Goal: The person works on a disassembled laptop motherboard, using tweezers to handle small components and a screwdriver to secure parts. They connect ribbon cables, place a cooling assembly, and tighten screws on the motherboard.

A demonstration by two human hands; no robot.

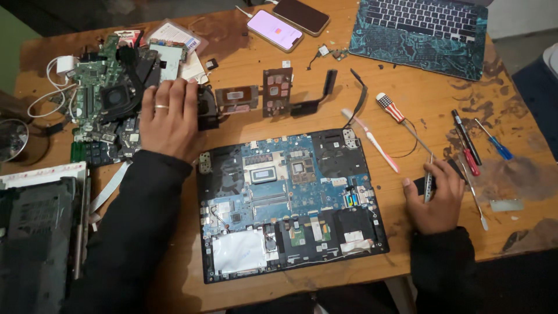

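An opened laptop base [290, 203] with a blue motherboard lies in front of me on the wooden table [407, 104]. My left hand [168, 116], wearing a ring, rests flat on a black fan and heat-pipe cooling assembly [261, 99] just above the laptop, beside a pile of circuit boards [104, 104]. My right hand [436, 197] sits to the right of the laptop, fingers closed around slim metal tweezers [428, 180].
A toothbrush [372, 139], a striped-handle screwdriver [395, 113] and several small screwdrivers [474, 148] lie at right. Two phones [288, 23] and a patterned laptop [424, 35] are at the back. Another dismantled laptop shell [35, 232] sits at left.
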